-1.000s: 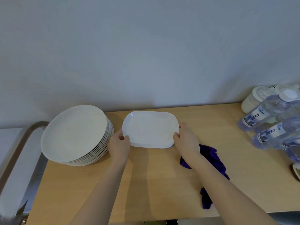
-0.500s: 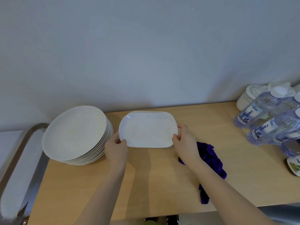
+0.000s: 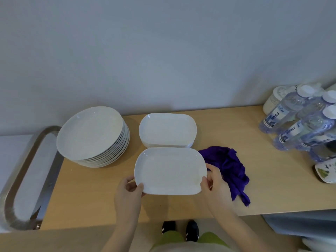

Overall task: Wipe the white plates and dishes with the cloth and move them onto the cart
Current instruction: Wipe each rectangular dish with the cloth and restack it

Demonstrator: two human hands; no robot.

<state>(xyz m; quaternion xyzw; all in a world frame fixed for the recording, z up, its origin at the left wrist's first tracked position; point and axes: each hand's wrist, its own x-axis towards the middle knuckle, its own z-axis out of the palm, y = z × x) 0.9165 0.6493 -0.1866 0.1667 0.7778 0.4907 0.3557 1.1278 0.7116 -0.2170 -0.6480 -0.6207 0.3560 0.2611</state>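
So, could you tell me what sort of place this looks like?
Probably a catering or restaurant service area: a tall stack of round plates, matching oblong dishes, and a metal-railed cart beside the wooden counter.

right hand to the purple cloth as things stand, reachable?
Probably yes. The right hand grips the right end of the oval dish, and the purple cloth lies right beside it with nothing between them. It would have to let go of the dish first; the left hand holds the other end.

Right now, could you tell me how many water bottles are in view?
3 with visible caps, clustered at the table's right end: rear bottle, middle bottle, front bottle. More may be hidden behind them.
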